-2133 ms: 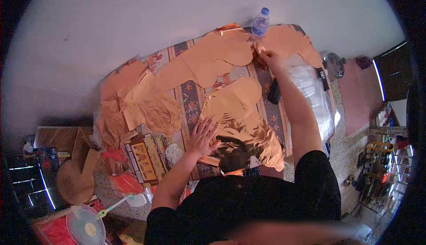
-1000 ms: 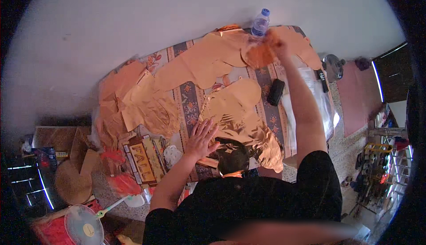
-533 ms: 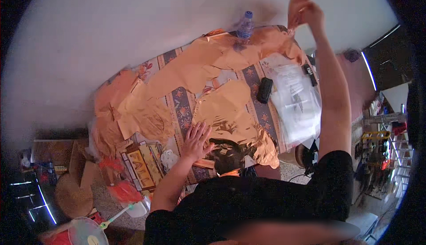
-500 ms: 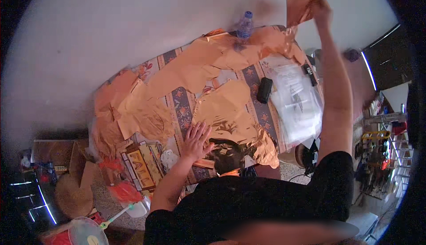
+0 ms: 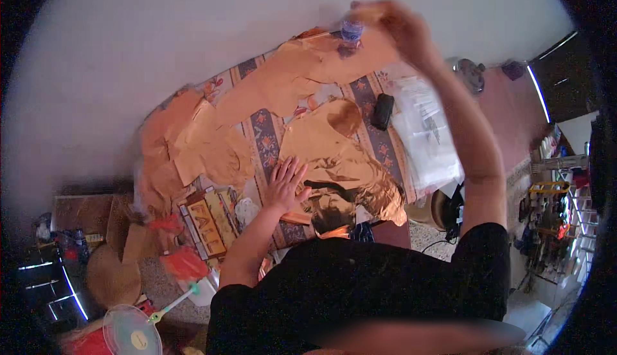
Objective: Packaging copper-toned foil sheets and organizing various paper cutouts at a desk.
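Note:
My left hand [image 5: 287,186] lies flat with fingers spread at the left edge of a shiny copper-gold foil sheet [image 5: 321,133]. The near part of that foil is crumpled and mirror-like. My right hand [image 5: 400,30] is raised over the far side of the table, smeared by motion. Whether its fingers hold anything cannot be made out. Just beyond its fingers, partly hidden, stands a clear plastic bottle [image 5: 351,31] with a blue label. More copper-coloured sheets [image 5: 270,88] are spread along the far side, and crumpled ones [image 5: 212,155] on the left.
A black case [image 5: 382,111] sits right of the foil, beside a stack of clear plastic sleeves [image 5: 424,139]. Printed boxes [image 5: 207,225] lie at the near left corner. Below them are a red plastic bag [image 5: 185,262] and a handheld fan [image 5: 133,332]. The table has a patterned cloth [image 5: 262,139].
My right hand has swung left and slightly nearer, from the far right toward the bottle. The copper sheet that hung from it no longer shows plainly. My left hand has stayed on the foil.

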The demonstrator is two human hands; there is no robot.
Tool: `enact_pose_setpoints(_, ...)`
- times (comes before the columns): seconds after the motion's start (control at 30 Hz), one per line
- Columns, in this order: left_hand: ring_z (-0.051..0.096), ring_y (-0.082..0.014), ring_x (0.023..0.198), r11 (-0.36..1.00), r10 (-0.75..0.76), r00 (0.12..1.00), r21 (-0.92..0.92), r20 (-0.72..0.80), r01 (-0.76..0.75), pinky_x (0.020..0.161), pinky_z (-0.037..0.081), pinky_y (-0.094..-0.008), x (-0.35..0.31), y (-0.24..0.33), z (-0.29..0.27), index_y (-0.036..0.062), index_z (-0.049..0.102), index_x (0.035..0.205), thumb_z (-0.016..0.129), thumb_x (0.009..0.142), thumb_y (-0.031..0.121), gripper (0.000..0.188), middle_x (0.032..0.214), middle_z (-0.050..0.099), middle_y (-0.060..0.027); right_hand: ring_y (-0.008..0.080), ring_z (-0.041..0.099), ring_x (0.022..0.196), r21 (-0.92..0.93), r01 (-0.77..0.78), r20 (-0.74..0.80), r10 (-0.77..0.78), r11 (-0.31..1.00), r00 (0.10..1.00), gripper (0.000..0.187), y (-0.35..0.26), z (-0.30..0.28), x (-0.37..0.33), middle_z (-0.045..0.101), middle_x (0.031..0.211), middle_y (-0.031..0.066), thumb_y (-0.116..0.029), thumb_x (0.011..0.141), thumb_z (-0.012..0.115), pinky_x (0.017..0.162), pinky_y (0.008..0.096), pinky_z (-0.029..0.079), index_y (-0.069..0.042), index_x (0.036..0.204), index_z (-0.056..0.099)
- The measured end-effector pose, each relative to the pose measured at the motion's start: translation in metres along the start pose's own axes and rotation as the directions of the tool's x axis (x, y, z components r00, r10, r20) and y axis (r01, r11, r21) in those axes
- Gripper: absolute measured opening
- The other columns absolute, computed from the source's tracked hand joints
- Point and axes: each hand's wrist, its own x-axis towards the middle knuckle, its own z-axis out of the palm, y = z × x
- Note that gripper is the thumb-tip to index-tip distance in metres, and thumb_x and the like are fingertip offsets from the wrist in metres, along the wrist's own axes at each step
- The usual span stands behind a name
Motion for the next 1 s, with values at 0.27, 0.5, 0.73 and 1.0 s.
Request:
enact_pose_setpoints(0.27,0.030,-0.0337,0.135,0.999,-0.023,0.999,-0.045,-0.032,0.022,0.111,0.022,-0.0485,-0.006,-0.001,0.001,0.0097,0.044,0.136,0.054,0.087,0.045,0.061,0.143,0.038,-0.0153,0.0274,0.059,0.094,0.199,0.524,0.615,-0.522,0.828,0.591,0.023,-0.034,0.145,-0.140,0.059,0.094,0.0097,-0.016,0.078,0.056,0.080,0.0422,0.047,-0.008,0.099,0.058)
enact_pose_setpoints(0.5,0.023,-0.0282,0.139,0.968,-0.147,0.889,0.248,0.434,0.039,0.116,0.011,-0.0465,0.006,0.006,-0.019,0.0015,0.052,0.127,0.059,0.079,0.040,0.061,0.144,0.037,-0.0159,0.0285,0.060,0.091,0.204,0.433,0.679,-0.446,0.878,0.584,0.022,-0.031,0.155,-0.254,0.059,0.096,0.0096,-0.021,0.082,0.052,0.081,0.0454,0.047,-0.012,0.101,0.060)
enact_pose_setpoints(0.73,0.022,-0.0280,0.140,1.000,-0.011,1.000,0.023,-0.011,0.011,0.114,0.014,-0.0460,-0.003,-0.002,0.002,0.0070,0.050,0.130,0.052,0.083,0.051,0.064,0.148,0.031,-0.0134,0.0282,0.055,0.112,0.131,0.239,0.765,-0.252,0.962,0.593,0.025,-0.031,0.130,-0.291,0.061,0.111,0.0117,-0.019,0.081,0.060,0.097,0.0416,0.041,-0.005,0.103,0.059)
enact_pose_setpoints(1.0,0.017,-0.0264,0.142,0.998,-0.051,0.991,0.051,0.127,0.045,0.114,0.014,-0.0452,-0.001,-0.002,-0.002,0.0079,0.049,0.132,0.052,0.084,0.049,0.063,0.152,0.025,-0.0115,0.0332,0.043,0.126,0.205,-0.164,0.911,-0.127,0.965,0.392,0.040,-0.018,0.116,-0.253,0.053,0.129,0.0102,-0.014,0.080,0.066,0.105,0.0452,0.032,-0.008,0.119,0.056)
